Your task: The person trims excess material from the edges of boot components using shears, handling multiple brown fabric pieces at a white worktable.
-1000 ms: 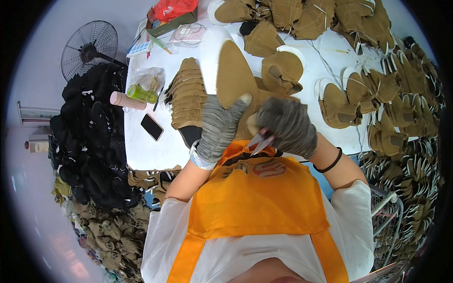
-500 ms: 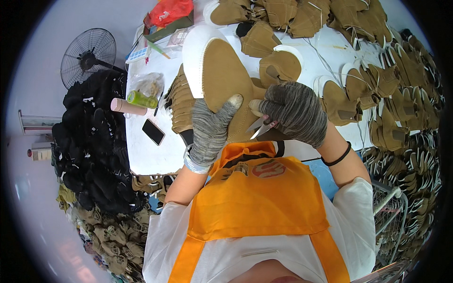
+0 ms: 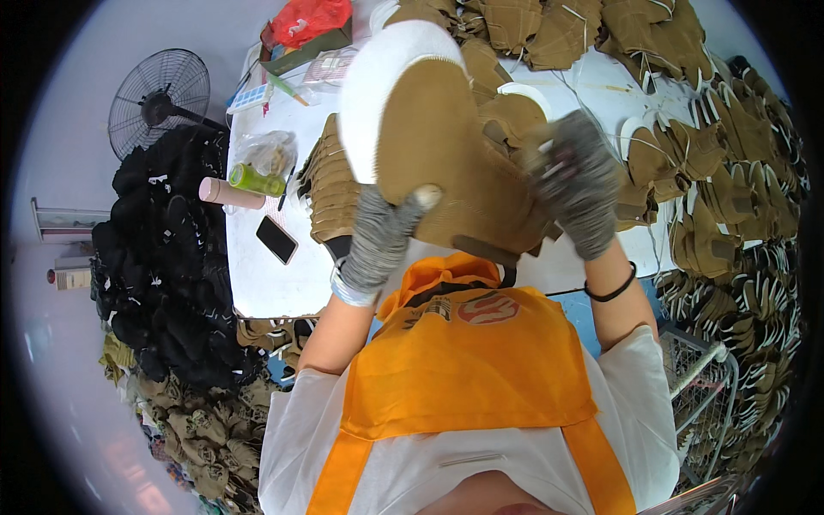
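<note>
My left hand (image 3: 382,236), in a grey knitted glove with a pale thumb tip, grips a brown shoe upper (image 3: 442,142) by its left side. The thumb lies on top, and the other fingers are hidden beneath. A white, fabric-like band (image 3: 365,103) curves round the upper's toe end and is stitched to the brown. My right hand (image 3: 579,180), gloved alike, is smeared by motion at the upper's right side. Its fingers look curled, and I cannot make out what they hold. A dark strip (image 3: 485,249) edges the upper's near end.
Stacked brown pieces (image 3: 333,189) stand left of the upper on the white table (image 3: 266,292). Nearby are a phone (image 3: 277,239), a green bottle (image 3: 256,181) and a pink cup (image 3: 232,193). More brown uppers (image 3: 687,146) fill the right. A fan (image 3: 159,107) stands beyond a black pile (image 3: 167,266).
My right hand has swung right and up, away from the upper's middle. The open scissor blades seen in it earlier no longer show. The upper is turned and spread wider.
</note>
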The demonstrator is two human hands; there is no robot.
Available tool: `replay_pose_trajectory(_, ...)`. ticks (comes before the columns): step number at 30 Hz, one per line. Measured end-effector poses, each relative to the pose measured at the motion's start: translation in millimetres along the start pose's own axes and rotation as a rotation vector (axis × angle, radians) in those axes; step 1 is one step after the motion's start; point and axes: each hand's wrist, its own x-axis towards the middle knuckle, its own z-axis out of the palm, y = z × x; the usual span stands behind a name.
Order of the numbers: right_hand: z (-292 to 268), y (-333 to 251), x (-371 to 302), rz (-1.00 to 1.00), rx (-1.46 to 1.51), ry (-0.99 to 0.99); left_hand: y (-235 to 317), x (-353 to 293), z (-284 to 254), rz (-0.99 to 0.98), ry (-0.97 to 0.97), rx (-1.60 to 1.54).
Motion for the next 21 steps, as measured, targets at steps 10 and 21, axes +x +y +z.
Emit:
replay_pose_trajectory(10,8,81,-29,0.348,0.116,0.203,-57,14,-47,-0.001,-0.067,-0.663)
replay_pose_trajectory(21,11,16,-13,0.576,0.558,-0.481,-58,17,-38,-0.029,-0.049,-0.677)
